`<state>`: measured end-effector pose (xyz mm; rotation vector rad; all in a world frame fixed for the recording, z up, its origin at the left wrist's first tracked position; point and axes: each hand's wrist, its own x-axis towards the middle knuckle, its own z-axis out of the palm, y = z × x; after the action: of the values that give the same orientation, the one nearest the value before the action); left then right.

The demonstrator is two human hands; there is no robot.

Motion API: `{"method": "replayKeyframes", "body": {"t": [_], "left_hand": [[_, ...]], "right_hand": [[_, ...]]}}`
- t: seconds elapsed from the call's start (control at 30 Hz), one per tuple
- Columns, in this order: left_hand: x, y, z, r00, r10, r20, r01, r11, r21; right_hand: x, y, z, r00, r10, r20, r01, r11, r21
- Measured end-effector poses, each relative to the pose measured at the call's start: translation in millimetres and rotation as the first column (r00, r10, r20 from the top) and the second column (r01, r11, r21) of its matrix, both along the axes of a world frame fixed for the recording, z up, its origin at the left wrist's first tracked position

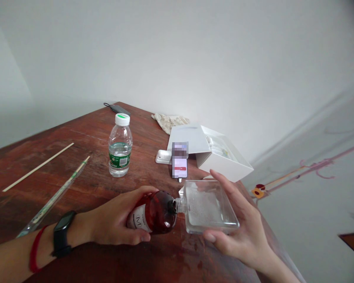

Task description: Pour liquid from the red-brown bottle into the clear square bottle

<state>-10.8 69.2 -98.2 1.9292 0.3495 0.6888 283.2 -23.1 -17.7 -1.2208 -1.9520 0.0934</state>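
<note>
My left hand (118,216) is wrapped round a dark reddish-brown bottle (161,212) with a white label marked with an M. It lies tilted on its side, its black neck pointing right. In my right hand (247,224) is a clear, flat, square bottle (211,206), gripped between thumb and fingers. The threaded neck of the clear bottle meets the mouth of the brown one. Whether liquid is passing between them I cannot tell. A black watch and a red cord are on my left wrist.
A water bottle (120,151) with a green label stands upright behind my left hand. Left lie a bare chopstick (38,167) and a wrapped pair (59,192). Behind are a phone (179,167), a white device (163,157), an open white box (227,165) and a cloth (168,122).
</note>
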Motion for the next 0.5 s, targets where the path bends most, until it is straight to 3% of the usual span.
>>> {"method": "replayKeyframes", "body": {"t": [0.5], "left_hand": [[1.2,0.2,0.8,1.000,-0.011,-0.010,0.011,1.000,-0.022]], "right_hand": [[1.9,-1.1,-0.8,0.999,0.016,-0.036,-0.017,0.999,-0.042]]}}
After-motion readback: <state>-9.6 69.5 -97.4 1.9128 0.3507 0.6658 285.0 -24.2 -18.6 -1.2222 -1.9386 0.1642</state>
